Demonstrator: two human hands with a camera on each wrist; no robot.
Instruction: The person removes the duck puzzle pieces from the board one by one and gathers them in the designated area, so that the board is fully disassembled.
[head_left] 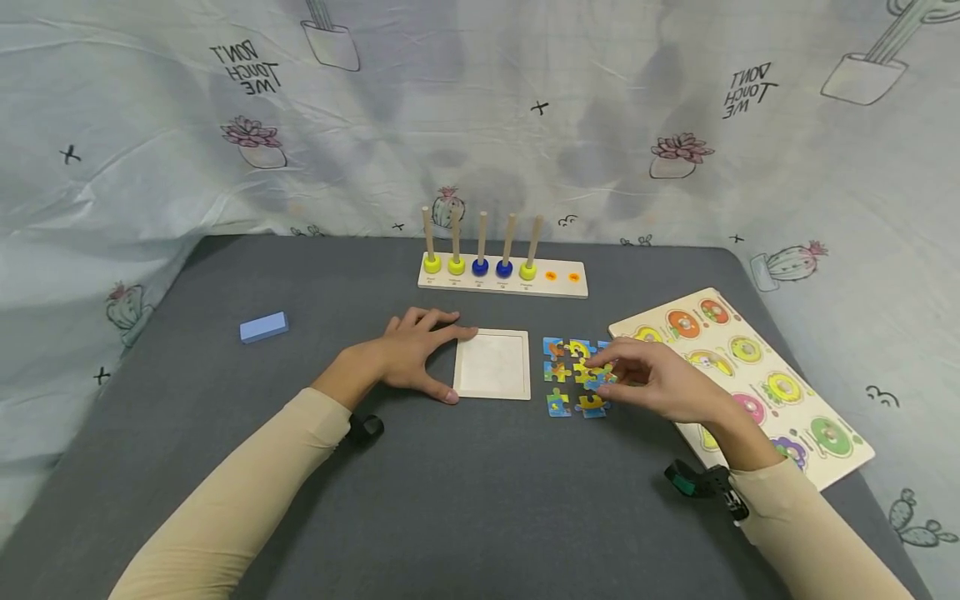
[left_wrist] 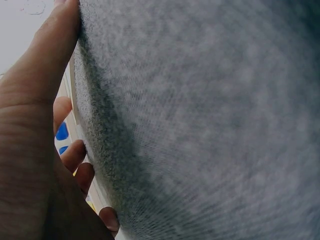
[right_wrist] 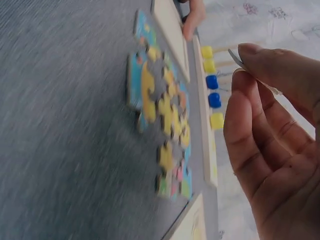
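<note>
My left hand (head_left: pixel 416 354) lies at the left side of a shallow square wooden tray (head_left: pixel 492 364), its fingers spread and straight. The index fingertip touches the upper left corner and the thumb the lower left. Over the right part of a group of colourful jigsaw pieces (head_left: pixel 557 372) hovers my right hand (head_left: pixel 660 379). Its thumb and index finger pinch a thin puzzle piece (right_wrist: pixel 236 58), seen edge-on in the right wrist view. Some pieces are partly hidden beneath that hand. In the left wrist view the left thumb (left_wrist: pixel 42 65) and several fingertips show against the dark tabletop.
A pegged board (head_left: pixel 502 285) with yellow and blue rings stands behind the tray. To the right, a large picture board (head_left: pixel 780 383) lies at an angle, partly under the right forearm. A blue block (head_left: pixel 264 327) sits at the left on the grey table (head_left: pixel 450 517).
</note>
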